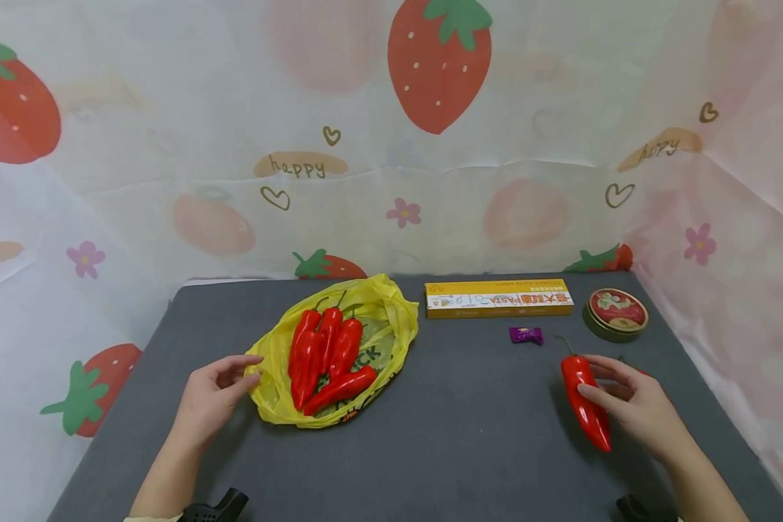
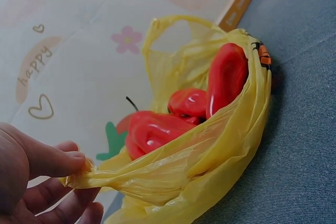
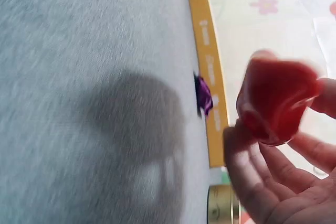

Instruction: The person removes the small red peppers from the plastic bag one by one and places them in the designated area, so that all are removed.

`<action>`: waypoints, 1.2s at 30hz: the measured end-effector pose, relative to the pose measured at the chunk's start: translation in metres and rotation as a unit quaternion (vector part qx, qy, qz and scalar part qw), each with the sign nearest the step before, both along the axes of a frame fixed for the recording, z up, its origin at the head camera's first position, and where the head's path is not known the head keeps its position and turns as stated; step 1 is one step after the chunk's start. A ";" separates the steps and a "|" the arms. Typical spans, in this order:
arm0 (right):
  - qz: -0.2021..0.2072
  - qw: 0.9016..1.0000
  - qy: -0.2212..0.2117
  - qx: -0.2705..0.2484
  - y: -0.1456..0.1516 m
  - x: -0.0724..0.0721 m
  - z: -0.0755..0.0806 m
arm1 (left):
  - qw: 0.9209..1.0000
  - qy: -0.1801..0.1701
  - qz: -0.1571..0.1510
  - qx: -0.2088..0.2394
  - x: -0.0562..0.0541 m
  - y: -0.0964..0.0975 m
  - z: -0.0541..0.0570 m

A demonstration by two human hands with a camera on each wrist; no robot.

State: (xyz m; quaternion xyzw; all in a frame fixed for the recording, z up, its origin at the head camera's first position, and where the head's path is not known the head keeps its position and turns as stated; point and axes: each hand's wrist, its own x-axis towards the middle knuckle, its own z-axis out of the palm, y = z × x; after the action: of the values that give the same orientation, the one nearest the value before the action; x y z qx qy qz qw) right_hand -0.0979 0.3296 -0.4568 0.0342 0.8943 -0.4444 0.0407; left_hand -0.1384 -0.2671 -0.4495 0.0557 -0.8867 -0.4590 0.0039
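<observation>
My left hand [image 1: 212, 397] pinches the left rim of a yellow plastic bag [image 1: 391, 315] between thumb and fingers; the left wrist view shows the film drawn out toward the thumb [image 2: 50, 156]. Several glossy red chili peppers [image 1: 346, 346] lie inside the open bag. On the right, my right hand [image 1: 636, 402] holds another red chili pepper [image 1: 583, 402] above the table, stem up and tip down, its shadow falling on the cloth. Behind that hand shows a bit of something red with a dark stem, mostly hidden.
At the back edge lies a long yellow pasta box [image 1: 499, 299]. In front of it sits a small purple wrapped candy [image 1: 525, 335]. A round tin [image 1: 616, 315] with a red lid stands at the back right. A printed strawberry curtain [image 1: 404, 167] hangs behind the grey table [image 1: 457, 449].
</observation>
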 end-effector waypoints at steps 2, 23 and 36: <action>-0.002 1.000 0.003 0.023 0.003 0.002 -0.001 | 1.000 -0.002 0.001 0.001 0.000 0.000 0.001; -0.010 0.967 0.122 0.225 0.020 0.021 -0.022 | 1.000 -0.005 0.001 -0.008 -0.001 0.001 0.001; -0.025 0.959 0.054 0.275 0.022 0.020 -0.018 | 1.000 -0.015 0.005 -0.003 -0.001 0.000 0.001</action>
State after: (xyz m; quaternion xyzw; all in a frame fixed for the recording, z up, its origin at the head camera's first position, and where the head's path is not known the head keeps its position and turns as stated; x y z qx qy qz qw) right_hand -0.0782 0.3517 -0.4744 0.0422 0.9818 -0.1829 -0.0297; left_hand -0.1393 -0.2670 -0.4488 0.0672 -0.8876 -0.4557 -0.0069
